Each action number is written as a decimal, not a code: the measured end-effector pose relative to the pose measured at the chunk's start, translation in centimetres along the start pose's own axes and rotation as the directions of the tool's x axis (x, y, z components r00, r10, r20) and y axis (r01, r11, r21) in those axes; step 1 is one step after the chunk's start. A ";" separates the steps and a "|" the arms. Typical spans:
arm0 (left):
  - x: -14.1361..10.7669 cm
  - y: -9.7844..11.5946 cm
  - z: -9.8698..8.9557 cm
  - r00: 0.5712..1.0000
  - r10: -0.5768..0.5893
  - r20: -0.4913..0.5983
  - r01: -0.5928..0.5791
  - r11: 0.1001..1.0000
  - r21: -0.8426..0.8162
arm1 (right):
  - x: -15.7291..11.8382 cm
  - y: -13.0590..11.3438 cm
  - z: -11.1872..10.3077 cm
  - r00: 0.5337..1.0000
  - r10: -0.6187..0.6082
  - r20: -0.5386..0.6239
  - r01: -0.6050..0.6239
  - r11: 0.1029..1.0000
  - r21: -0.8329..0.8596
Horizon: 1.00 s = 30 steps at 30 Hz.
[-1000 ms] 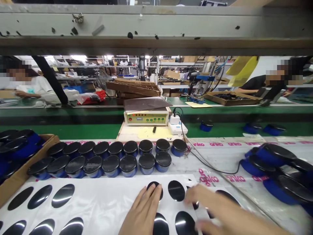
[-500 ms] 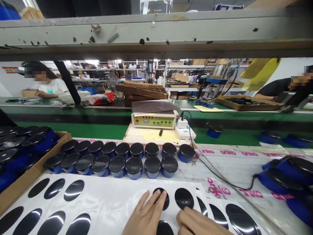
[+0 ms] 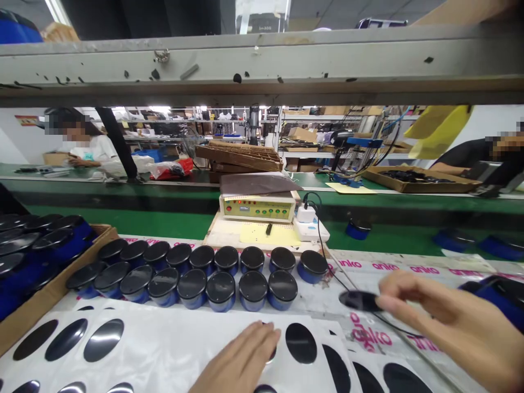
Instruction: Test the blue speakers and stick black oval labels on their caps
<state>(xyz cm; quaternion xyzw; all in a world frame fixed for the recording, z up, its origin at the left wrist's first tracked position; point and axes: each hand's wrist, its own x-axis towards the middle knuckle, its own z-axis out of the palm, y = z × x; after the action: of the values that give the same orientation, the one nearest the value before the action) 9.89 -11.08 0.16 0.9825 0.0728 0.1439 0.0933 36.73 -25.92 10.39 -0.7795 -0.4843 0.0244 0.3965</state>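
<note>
While the left hand (image 3: 241,363) lies flat on the sheet (image 3: 164,349), the right hand (image 3: 442,322) pinches a black disc (image 3: 359,300) at its fingertips.

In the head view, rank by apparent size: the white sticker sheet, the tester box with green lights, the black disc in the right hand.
1. White sticker sheet
2. Tester box
3. Black disc, seen nearly edge-on, so its true size is unsure.

Jars (image 3: 213,270) behind sticker sheet (image 3: 164,344), box (image 3: 45,284) left, tester (image 3: 257,206) behind jars
</note>
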 end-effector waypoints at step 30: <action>19.6 -0.5 0.4 0.988 -0.095 0.124 0.115 0.979 -0.169 | 4.8 5.0 9.6 0.922 0.347 0.170 -0.282 0.303 0.910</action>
<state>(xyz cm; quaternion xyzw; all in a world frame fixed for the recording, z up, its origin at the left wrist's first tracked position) 28.55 -7.30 5.00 0.9719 0.1061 0.0877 0.1912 38.88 -17.56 2.27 -0.5027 -0.2137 0.3442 0.7636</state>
